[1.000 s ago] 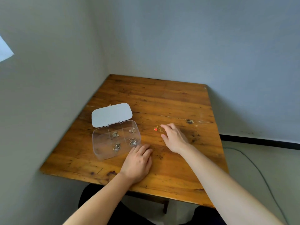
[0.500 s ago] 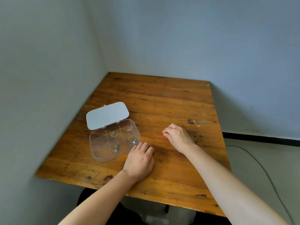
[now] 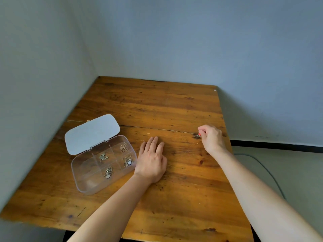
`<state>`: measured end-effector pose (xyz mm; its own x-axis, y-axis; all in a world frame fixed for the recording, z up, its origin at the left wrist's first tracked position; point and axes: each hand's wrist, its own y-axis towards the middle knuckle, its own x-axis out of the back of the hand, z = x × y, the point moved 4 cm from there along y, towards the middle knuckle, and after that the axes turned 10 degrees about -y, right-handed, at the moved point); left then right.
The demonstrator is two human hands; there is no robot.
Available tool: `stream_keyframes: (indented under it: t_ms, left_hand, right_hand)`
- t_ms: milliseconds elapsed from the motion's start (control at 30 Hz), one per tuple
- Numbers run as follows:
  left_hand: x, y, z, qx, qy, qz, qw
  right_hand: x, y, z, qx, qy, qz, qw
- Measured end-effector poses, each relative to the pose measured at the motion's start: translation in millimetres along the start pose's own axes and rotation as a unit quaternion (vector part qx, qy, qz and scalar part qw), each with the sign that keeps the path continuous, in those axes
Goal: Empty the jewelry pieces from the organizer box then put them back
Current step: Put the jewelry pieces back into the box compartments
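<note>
A clear plastic organizer box [image 3: 87,180] lies on the left of the wooden table [image 3: 157,105], its white lid [image 3: 90,132] folded back. Several of its compartments hold small gold jewelry pieces [image 3: 128,162]; the nearest left ones look bare. My left hand [image 3: 151,161] rests flat on the table just right of the box, fingers together. My right hand [image 3: 211,137] is raised near the table's right edge, its fingertips pinched on a thin gold chain with a red charm [image 3: 198,138] that dangles to the wood.
Grey walls close in the table on the left and at the back. Off the right edge the floor drops away, with a black skirting strip [image 3: 279,145] and a cable [image 3: 265,172] on it.
My right hand closed on the red-charm chain at the table's middle and carried it up and to the right. My left hand stayed flat beside the box. The camera shifted.
</note>
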<state>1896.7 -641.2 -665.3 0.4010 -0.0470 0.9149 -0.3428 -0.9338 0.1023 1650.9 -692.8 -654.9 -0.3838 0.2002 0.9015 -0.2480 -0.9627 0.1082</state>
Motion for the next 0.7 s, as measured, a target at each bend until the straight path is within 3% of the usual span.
stream_keyframes:
  t_ms: [300, 500, 700]
  left_hand:
    - [-2, 2, 2, 0.008, -0.001, -0.014, 1.000]
    - [-1, 2, 1, 0.013, -0.003, -0.004, 1.000]
    - [-1, 2, 0, 0.018, 0.017, 0.020, 1.000]
  right_hand:
    - [-4, 69, 47, -0.009, 0.140, -0.039, 0.989]
    - [-18, 69, 32, -0.061, 0.083, 0.013, 0.995]
    - [-1, 47, 26, -0.061, 0.090, -0.008, 0.994]
